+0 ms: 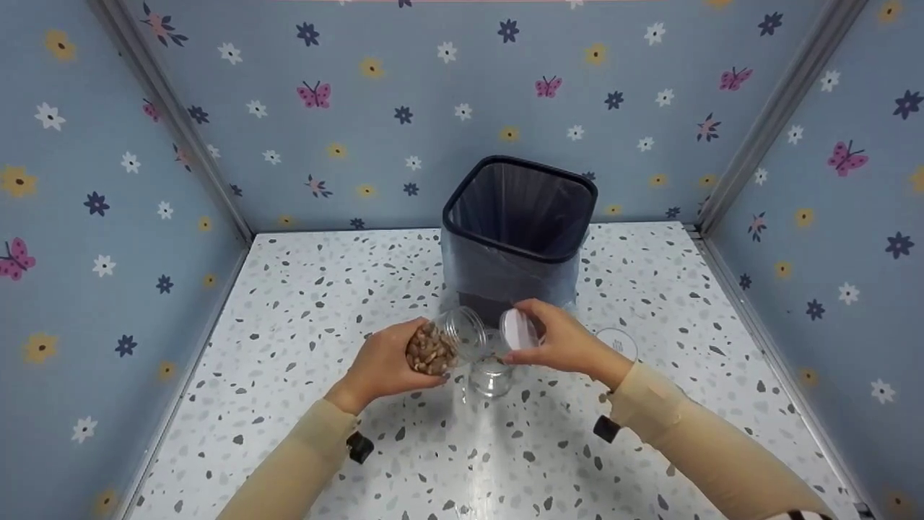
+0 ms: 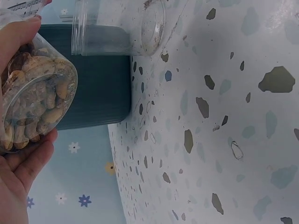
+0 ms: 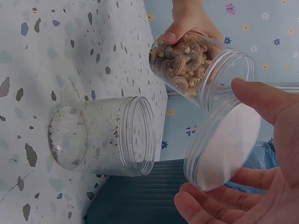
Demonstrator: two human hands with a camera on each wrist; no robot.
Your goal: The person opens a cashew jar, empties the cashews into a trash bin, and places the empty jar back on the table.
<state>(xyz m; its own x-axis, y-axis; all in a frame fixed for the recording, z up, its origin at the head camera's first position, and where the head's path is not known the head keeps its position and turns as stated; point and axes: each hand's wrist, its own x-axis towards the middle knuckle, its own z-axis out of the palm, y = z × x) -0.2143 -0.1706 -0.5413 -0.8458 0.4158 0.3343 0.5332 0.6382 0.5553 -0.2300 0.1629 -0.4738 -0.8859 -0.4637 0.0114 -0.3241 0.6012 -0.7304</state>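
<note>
My left hand grips a clear plastic jar by its base end. The jar is tilted, its open mouth toward the right. Brown pieces that look like skin-on cashews lie in its lower part. My right hand pinches a round clear lid with a white disc, held off the jar and close to its mouth. Below and between both hands, a second clear jar stands upright and open on the table, with brown specks on its inner wall and bottom.
Behind the hands stands a dark bin lined with a translucent bag. Another clear lid lies on the speckled table beyond my right wrist. Flower-patterned panels enclose the table at the back and both sides.
</note>
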